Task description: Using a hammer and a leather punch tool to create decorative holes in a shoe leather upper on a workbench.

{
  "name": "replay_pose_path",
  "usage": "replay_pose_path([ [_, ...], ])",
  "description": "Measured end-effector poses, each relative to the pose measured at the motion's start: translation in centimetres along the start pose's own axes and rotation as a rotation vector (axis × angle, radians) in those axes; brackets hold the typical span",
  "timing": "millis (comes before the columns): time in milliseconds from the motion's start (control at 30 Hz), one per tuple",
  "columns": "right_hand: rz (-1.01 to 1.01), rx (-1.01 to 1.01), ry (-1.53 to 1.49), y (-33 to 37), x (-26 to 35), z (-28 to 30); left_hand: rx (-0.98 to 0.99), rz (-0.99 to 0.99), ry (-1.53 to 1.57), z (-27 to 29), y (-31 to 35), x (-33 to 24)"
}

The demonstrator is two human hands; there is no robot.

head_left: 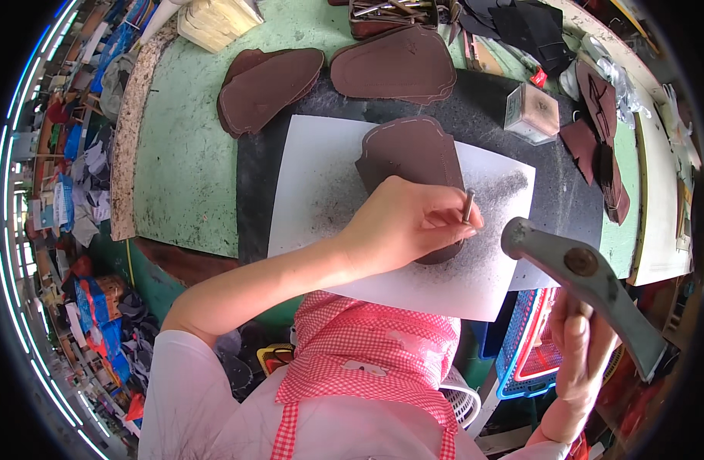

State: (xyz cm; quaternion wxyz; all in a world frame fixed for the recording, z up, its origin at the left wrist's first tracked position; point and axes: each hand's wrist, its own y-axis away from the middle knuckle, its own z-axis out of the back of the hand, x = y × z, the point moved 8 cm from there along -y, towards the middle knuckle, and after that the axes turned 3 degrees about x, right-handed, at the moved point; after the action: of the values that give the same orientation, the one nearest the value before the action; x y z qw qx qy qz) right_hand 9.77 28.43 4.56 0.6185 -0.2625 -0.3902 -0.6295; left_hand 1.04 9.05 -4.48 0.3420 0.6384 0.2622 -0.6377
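Note:
A brown leather piece (409, 153) with a dashed pale line along its border lies on a white sheet (310, 165) strewn with dark specks. Over its right edge, my left hand (413, 222) pinches a slim metal punch (468, 205), held nearly upright. The hand hides the middle of the leather and the punch's tip. To the right, my right hand (580, 345) is wrapped round the handle of a hammer (597, 280). The grey hammer head is raised beside the sheet, apart from the punch.
Stacked brown leather pieces (271, 88) and another stack (394, 65) lie beyond the sheet on a dark mat (252, 199). A clear box (532, 113) stands at right, near dark red strips (608, 146). A tool tray (390, 23) sits at the back; plastic baskets (513, 368) are below the table.

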Motion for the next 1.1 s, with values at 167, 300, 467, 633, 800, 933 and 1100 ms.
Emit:
replay_pose_path([
  [167, 0.156, 0.12, -0.358, 0.5, 1.2, 3.7, 0.012, -0.026, -0.212, -0.6, 0.4, -1.5],
  [300, 0.035, 0.15, 0.179, -1.4, 2.5, -1.7, -0.073, -0.305, -0.507, -0.7, 1.7, -2.3],
  [467, -0.06, 0.048, -0.155, -0.4, 1.1, -0.8, 0.024, -0.005, -0.003, -0.1, 0.4, -0.3],
  [633, 0.061, -0.195, -0.008, 1.2, 0.4, 1.5, 0.014, -0.074, -0.068, 0.0, 0.6, -0.9],
  [800, 0.146, 0.032, -0.078, 0.5, 2.3, 0.3, -0.009, -0.333, -0.558, -1.3, 1.7, -3.3],
  [933, -0.004, 0.132, 0.078, -0.6, 1.8, -1.7, 0.005, -0.114, -0.084, 0.3, 1.0, -1.3],
  [1100, 0.037, -0.08, -0.032, 0.3, 1.2, -1.3, 0.114, -0.023, -0.086, -0.2, 0.8, -0.4],
])
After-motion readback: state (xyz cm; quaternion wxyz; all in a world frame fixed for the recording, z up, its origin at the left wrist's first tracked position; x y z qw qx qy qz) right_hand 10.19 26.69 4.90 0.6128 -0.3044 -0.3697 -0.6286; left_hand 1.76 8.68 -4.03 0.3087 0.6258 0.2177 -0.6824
